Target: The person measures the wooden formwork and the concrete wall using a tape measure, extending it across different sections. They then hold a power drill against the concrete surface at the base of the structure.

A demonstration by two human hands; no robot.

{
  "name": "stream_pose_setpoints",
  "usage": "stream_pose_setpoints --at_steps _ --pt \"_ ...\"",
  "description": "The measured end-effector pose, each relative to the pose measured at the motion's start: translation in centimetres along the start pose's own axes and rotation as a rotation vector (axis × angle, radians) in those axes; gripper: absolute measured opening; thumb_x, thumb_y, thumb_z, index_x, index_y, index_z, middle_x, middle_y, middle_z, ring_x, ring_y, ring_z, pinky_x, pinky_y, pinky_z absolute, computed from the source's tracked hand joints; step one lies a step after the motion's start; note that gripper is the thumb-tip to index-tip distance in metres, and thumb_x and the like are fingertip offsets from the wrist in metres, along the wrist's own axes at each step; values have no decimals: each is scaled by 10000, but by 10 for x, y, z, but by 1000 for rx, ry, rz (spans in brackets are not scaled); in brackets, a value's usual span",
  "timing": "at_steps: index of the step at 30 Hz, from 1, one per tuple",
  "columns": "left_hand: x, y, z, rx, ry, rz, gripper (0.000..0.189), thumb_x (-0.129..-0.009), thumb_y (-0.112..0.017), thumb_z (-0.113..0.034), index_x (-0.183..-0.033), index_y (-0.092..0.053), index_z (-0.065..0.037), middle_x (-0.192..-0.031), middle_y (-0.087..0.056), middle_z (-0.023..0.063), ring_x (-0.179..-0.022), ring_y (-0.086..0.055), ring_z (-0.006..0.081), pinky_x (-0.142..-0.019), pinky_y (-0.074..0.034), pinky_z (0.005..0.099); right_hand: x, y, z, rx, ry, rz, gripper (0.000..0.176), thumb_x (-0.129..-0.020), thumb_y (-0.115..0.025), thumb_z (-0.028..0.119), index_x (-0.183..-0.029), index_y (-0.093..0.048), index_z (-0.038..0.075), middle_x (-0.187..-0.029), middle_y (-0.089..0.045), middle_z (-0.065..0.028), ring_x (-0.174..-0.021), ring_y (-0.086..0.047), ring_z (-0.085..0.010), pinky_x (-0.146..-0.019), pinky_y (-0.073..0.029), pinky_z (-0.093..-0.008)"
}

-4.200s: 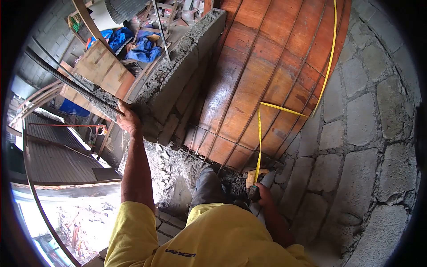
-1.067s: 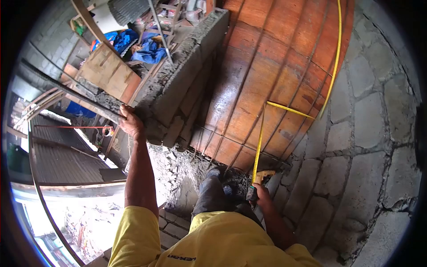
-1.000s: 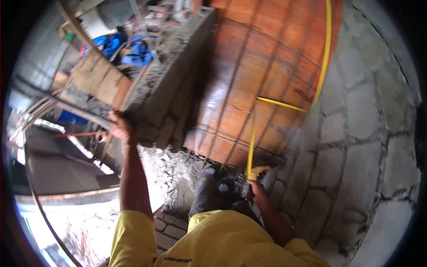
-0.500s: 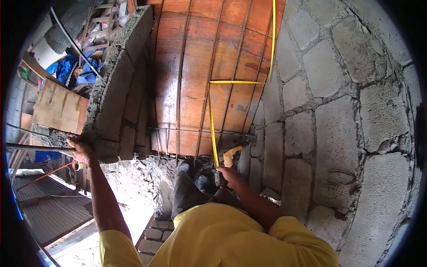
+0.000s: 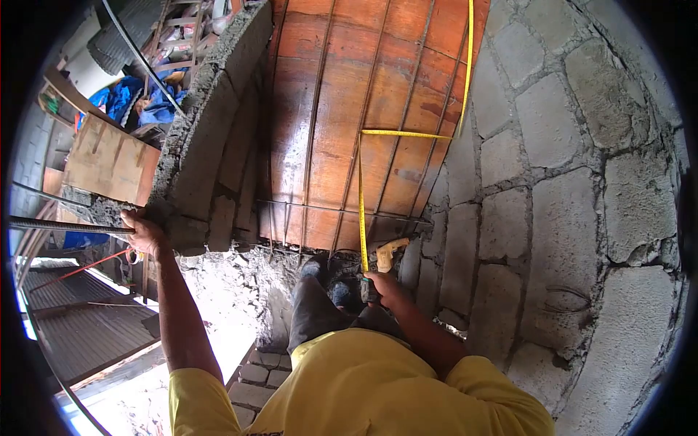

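My right hand [image 5: 383, 288] is closed round the dark case of a tape measure [image 5: 368, 291]. Its yellow blade [image 5: 362, 203] runs up over the reddish wooden panel [image 5: 327, 94], bends sharply right, then bends again and runs along the panel's right edge. Long steel bars [image 5: 318, 109] lie lengthwise over the panel, with a cross bar [image 5: 334, 211] near its lower end. At the left, my left hand [image 5: 145, 232] grips the broken edge of the block wall [image 5: 196, 160], beside the end of a thick ribbed bar [image 5: 65, 225].
A yellow drill-like tool [image 5: 391, 254] rests by the panel's lower right corner, near my feet. A concrete block wall [image 5: 560, 211] rises on the right. At the lower left, corrugated sheets [image 5: 94, 320] lie below a drop. Blue tarps [image 5: 156, 105] are beyond the left wall.
The view has shifted slightly, so the panel and walls appear farther right. Both hands keep their holds, and the tape's bent shape looks much the same.
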State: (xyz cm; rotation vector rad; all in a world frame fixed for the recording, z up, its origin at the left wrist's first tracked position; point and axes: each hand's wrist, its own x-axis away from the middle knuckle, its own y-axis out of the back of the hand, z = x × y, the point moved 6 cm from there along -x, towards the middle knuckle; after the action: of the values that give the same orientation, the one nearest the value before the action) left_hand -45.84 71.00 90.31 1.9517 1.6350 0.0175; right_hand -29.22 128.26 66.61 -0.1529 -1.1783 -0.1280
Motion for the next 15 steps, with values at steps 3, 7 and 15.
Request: stream_pose_setpoints --at_steps 3,7,15 --pt "-1 -2 2 21 8 -8 593 -949 -355 -541 -817 -697 -75 -808 -699 92 -803 -636 309 -749 -449 460 2 1 1 4 -7 -40 235 -852 -610 332 -896 -595 102 -669 -573 -34 -490 -560 -170 -377 -453 -371" --pt "0 0 -1 23 1 -19 594 -951 -356 -545 -849 -701 -71 -831 -702 99 -815 -642 305 -753 -459 448 -11 2 -4 -19 15 -1 246 -849 -615 327 -898 -594 87 -660 -571 -46 -467 -557 -185 -357 -450 -374" --pt "-3 -3 4 37 -19 -10 604 -955 -353 -545 -923 -690 -44 -853 -703 117 -836 -646 310 -771 -463 445 -5 -3 3 -6 45 -17 249 -839 -622 326 -908 -601 88 -675 -576 -54 -493 -569 -191 -366 -453 -382"
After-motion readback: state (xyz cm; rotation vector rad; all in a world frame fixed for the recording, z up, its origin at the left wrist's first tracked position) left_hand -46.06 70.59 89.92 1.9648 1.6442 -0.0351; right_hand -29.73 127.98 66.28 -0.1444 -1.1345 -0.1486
